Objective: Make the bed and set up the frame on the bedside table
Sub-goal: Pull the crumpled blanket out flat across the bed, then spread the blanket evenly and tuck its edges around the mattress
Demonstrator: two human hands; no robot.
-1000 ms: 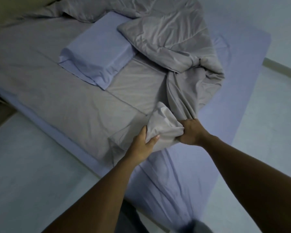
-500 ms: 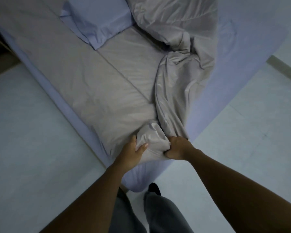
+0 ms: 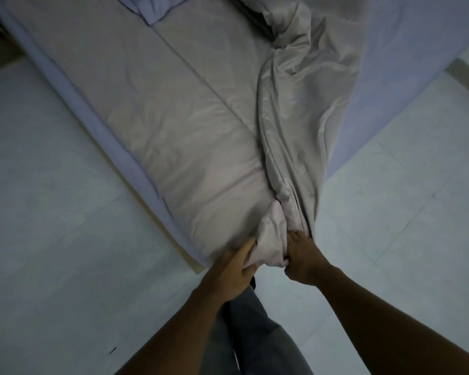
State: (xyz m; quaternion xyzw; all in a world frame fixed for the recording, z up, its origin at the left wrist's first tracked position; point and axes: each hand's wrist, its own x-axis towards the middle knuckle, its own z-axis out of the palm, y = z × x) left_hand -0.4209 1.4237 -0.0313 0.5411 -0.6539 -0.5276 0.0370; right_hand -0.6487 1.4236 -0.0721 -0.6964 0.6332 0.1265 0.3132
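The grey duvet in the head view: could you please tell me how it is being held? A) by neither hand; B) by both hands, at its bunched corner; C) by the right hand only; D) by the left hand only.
B: the left hand and the right hand each grip the bunched corner of the grey duvet, with fingers curled into the fabric.

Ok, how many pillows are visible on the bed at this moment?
1. Only a corner of a lilac pillow shows at the top edge of the view, lying on the flat part of the grey blanket. Others may lie beyond the frame.
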